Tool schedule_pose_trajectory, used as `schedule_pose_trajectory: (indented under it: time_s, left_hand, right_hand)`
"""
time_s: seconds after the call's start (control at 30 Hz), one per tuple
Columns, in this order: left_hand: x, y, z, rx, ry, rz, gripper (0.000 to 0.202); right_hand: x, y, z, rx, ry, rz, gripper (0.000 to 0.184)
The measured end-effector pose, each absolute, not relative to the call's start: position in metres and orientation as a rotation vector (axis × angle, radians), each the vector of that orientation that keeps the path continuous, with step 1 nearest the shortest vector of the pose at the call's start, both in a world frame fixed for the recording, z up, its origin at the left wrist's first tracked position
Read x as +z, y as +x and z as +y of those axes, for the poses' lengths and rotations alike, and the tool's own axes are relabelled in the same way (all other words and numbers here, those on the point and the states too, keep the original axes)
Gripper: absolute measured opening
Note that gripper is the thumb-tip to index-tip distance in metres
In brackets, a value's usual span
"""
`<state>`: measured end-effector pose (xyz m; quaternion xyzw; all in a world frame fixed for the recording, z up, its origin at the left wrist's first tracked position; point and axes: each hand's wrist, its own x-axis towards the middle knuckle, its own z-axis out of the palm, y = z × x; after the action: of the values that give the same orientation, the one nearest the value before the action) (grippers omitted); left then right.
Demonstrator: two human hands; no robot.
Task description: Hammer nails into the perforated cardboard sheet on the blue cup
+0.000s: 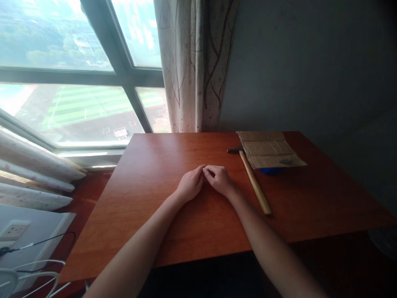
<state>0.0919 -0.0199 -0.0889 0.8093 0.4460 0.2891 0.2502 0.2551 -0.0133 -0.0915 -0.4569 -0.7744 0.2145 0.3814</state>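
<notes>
My left hand [191, 183] and my right hand [219, 179] meet over the middle of the wooden table [149, 165], fingertips touching. Both are closed, thumbs and fingers pressed together. Anything between the fingertips is too small or hidden to make out. To the right of my right hand lies a hammer [254, 183], its pale wooden handle pointing toward me and its dark head at the far end. A piece of corrugated cardboard [269, 149] is beside the hammer head, resting on a blue object [271, 170] that is mostly covered.
A window [93, 74] fills the left side, with a patterned curtain [192, 66] at its right edge. The dark wall [304, 70] stands behind the table. At lower left are a wall socket [15, 230] with a black cable and white tubing [43, 273].
</notes>
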Motion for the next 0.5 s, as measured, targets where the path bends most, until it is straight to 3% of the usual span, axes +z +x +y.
schedule_pose_trajectory:
  time_s: [0.5]
  left_hand:
    - [-0.0887, 0.0918, -0.0185, 0.78, 2.234, 1.249, 0.014]
  right_hand:
    - [-0.092, 0.2564, -0.0135, 0.52, -1.184, -2.001, 0.028]
